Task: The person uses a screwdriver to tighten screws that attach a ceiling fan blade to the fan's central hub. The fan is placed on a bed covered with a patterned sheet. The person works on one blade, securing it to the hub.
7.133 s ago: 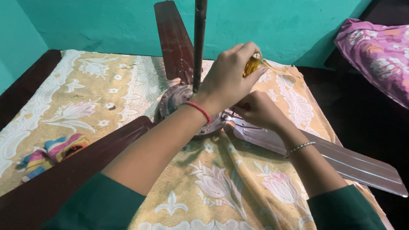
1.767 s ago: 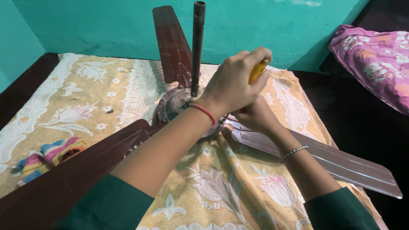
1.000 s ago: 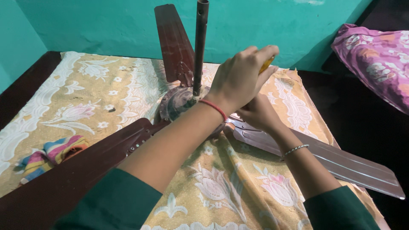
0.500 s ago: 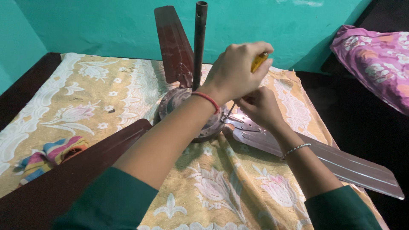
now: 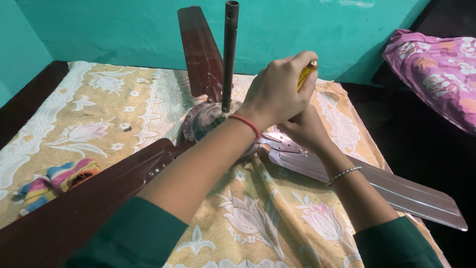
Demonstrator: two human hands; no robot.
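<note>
The left hand (image 5: 277, 92) has shifted slightly left, fingers clenched around the yellow screwdriver handle (image 5: 306, 74). The right hand (image 5: 303, 128), grip hidden, rests on the ceiling fan blade (image 5: 377, 186).

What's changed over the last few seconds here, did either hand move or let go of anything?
Little. The left hand keeps its grip on the yellow screwdriver, whose handle shows more or less between pictures as the hand shifts slightly. The right hand has stayed low by the blade bracket. Nothing was let go. The fan, its rod, the blades and the cloth lie as before.
</note>
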